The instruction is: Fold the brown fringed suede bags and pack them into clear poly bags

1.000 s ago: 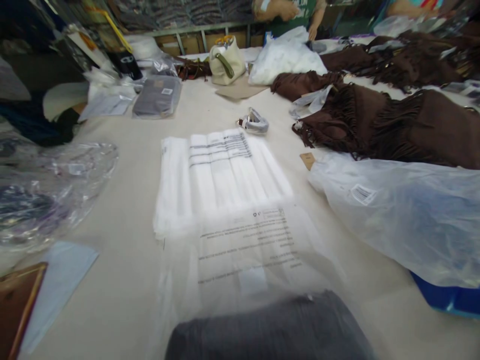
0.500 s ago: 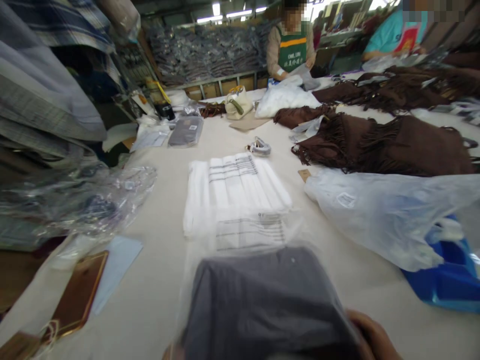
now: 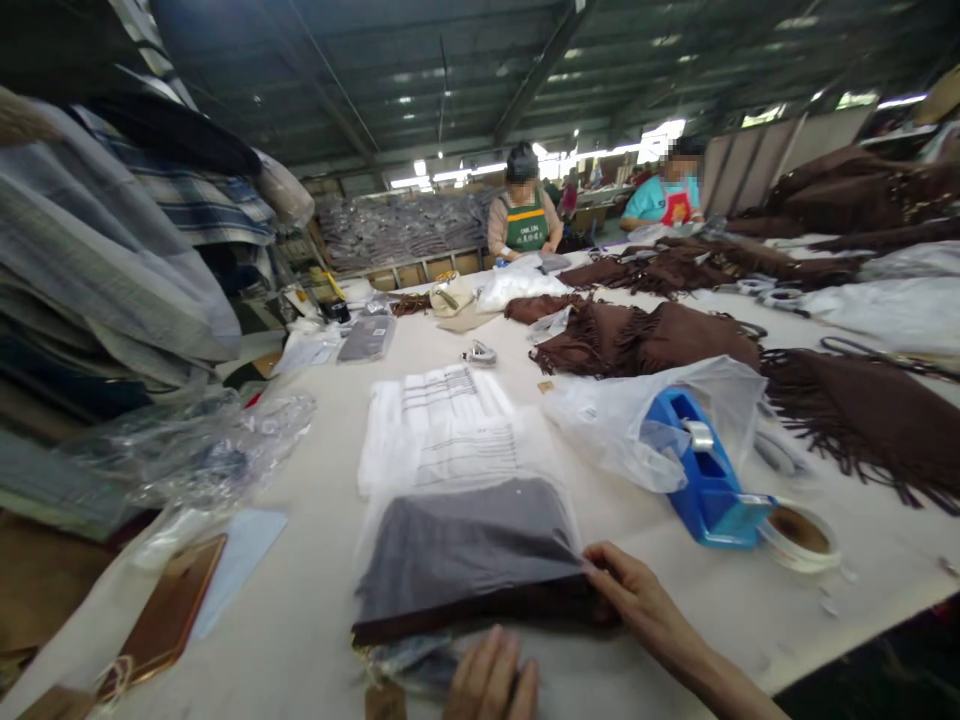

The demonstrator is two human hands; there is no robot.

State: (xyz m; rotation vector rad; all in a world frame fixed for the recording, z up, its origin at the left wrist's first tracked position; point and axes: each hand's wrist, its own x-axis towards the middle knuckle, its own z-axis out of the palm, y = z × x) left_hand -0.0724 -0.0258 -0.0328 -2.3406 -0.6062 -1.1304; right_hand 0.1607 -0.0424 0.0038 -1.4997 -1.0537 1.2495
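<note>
A folded dark brown cloth [image 3: 540, 600] lies mostly inside a translucent plastic bag [image 3: 465, 530] on the table before me. My right hand [image 3: 637, 595] pinches the bag's edge at the near right corner, pulling the film taut. Low in the view, my left hand [image 3: 491, 680] has its fingers stretched out over the near side of the bundle, by its crumpled plastic and fringe-like end; its palm is out of frame. A brown card tag [image 3: 385, 702] hangs left of those fingers. Just beyond lies a stack of white printed plastic bags [image 3: 442, 400].
To the right, a blue tape dispenser [image 3: 694, 470] stands partly under loose plastic, with a tape roll [image 3: 799, 535] beside it. A phone [image 3: 169, 605] lies at left. Brown fringed scarves [image 3: 675, 335] cover the right side. Two people work across the table [image 3: 315, 520].
The view has tilted up and swung right. The bagged cloth now lies on the table, its near edge showing. My right hand has come to the bag's corner; my left fingers now show in front.
</note>
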